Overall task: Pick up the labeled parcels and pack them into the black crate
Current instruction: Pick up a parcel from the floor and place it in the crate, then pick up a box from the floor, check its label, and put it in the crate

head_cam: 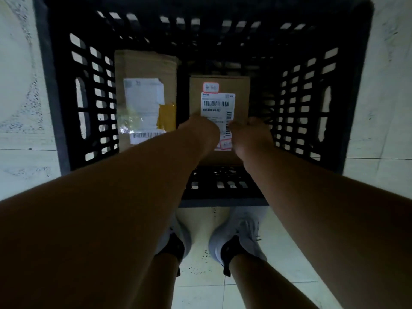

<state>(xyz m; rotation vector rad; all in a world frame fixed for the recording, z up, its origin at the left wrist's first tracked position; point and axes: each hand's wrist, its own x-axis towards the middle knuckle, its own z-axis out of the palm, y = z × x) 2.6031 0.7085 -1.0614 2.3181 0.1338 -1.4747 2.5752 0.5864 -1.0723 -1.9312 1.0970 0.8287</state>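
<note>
Nearest, two grey shoes (225,237) stand on the pale tiled floor (26,108), toes close to the near wall of the black crate (312,23). Both bare forearms reach forward over that near wall and down into the crate.

The left hand (201,130) and right hand (250,134) meet over the near end of a small box (219,85), one on each side of its white barcode label (217,105). They lie close together, with a narrow strip of label showing between them. The fingers point down and away from the camera, so whether they grip the box or only rest on it cannot be told. The box sits inside the crate, roughly at the middle of the floor, its near edge hidden under the wrists.

Just left of it lies a longer flat parcel (145,70), apart from the box by a thin dark gap and close against the left slatted wall. It carries a torn white label (142,97), a patch of yellow tape (166,117) and a barcode strip at its near end.

To the right of the box the crate floor is bare right up to the right wall, the widest open room. Beyond both parcels a further bare band runs to the far wall.
</note>
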